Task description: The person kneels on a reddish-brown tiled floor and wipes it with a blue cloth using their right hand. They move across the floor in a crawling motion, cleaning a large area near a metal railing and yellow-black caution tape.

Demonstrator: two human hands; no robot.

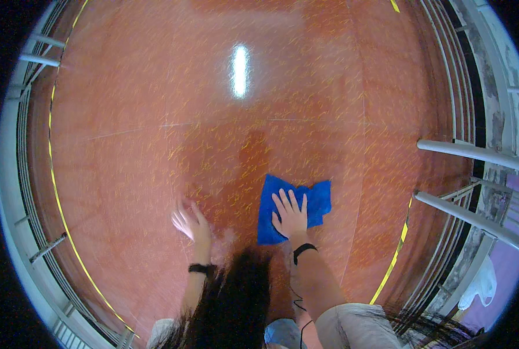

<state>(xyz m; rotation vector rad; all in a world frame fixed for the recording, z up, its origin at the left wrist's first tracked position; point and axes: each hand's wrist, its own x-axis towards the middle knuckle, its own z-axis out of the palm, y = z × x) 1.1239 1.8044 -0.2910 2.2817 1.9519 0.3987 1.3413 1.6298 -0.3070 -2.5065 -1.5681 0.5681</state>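
My right hand (292, 216) lies flat on a blue cloth (318, 203), fingers spread and pointing away from me. The cloth rests on a shiny reddish-brown floor (124, 174), its top edge uneven and a fold near the fingertips. To the left, my left hand (192, 222) is held with fingers apart and nothing in it. Whether it touches the floor, I cannot tell. A dark band (202, 269) circles the left wrist and a black band (304, 252) the right.
Yellow-and-black tape (59, 196) runs down the left side, and more tape (390, 272) is on the right. White metal rails (468, 152) stand at the right, with metal bars (46, 59) at the left. A white plastic bag (479, 285) lies beyond the right rails.
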